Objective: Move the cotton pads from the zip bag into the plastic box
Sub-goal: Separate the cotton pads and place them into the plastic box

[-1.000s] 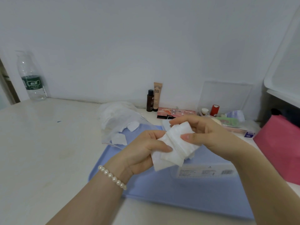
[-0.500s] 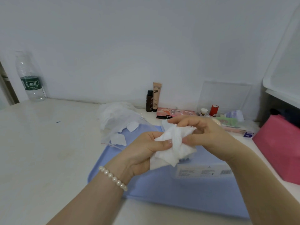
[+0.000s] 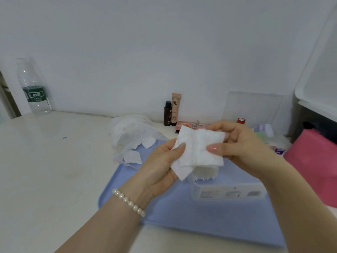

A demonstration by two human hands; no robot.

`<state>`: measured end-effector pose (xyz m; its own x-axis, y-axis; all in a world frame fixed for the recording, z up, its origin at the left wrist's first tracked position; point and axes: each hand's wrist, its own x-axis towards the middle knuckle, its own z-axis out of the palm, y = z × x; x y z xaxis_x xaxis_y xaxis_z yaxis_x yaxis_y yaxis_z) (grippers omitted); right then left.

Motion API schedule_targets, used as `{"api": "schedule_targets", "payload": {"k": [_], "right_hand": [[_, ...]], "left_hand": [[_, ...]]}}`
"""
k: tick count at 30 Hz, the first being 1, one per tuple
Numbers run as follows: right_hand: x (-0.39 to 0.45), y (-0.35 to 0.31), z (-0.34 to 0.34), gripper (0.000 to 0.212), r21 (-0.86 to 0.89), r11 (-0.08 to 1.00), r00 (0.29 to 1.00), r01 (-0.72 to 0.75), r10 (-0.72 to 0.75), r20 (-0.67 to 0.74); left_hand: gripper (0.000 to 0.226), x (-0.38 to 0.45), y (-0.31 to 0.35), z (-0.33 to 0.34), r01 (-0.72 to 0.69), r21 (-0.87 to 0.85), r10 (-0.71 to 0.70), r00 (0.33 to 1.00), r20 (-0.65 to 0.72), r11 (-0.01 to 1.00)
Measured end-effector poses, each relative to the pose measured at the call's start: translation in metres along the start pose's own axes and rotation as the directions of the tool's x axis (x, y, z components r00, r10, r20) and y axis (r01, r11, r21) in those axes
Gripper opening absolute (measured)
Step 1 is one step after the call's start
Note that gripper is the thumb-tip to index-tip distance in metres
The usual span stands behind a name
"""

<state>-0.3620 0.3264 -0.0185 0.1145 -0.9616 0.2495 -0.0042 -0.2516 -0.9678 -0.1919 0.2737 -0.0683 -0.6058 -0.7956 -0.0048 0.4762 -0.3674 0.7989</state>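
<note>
Both hands hold a small stack of white square cotton pads [image 3: 198, 150] above the blue tray [image 3: 182, 214]. My left hand [image 3: 160, 165] pinches the stack's left side, thumb on top. My right hand [image 3: 242, 143] pinches its right side, thumb on the front face. Directly under the pads sits the clear plastic box [image 3: 228, 190], with more white pads showing inside it. The clear zip bag [image 3: 135, 137] lies to the left at the tray's far corner, with loose pads in and around its mouth.
A water bottle [image 3: 34, 88] stands at the far left by the wall. A dark bottle [image 3: 167, 114], a BB tube [image 3: 176, 108] and small cosmetics line the back wall. A pink object [image 3: 315, 165] sits on the right under a white shelf.
The crumpled, folded pads have been spread flat and lifted slightly; both hands shifted their pinch to opposite edges of the stack.
</note>
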Motion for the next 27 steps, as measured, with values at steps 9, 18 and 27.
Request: {"api": "schedule_targets", "payload": {"k": [9, 18, 27], "right_hand": [[0.003, 0.005, 0.018, 0.013, -0.162, 0.983, 0.981, -0.091, 0.060, -0.182], [0.004, 0.007, 0.022, 0.013, -0.262, 0.955, 0.970, -0.138, 0.076, -0.232], [0.004, 0.006, 0.024, 0.033, -0.779, 0.628, 0.980, -0.005, -0.150, -0.127]], "left_hand": [[0.032, 0.002, -0.005, 0.003, -0.010, -0.009, 0.011, 0.999, 0.045, 1.000], [0.033, 0.002, -0.007, 0.003, 0.009, -0.017, -0.008, 0.997, 0.079, 1.000], [0.036, 0.000, -0.003, 0.000, 0.060, -0.053, -0.055, 0.996, 0.077, 0.997]]}}
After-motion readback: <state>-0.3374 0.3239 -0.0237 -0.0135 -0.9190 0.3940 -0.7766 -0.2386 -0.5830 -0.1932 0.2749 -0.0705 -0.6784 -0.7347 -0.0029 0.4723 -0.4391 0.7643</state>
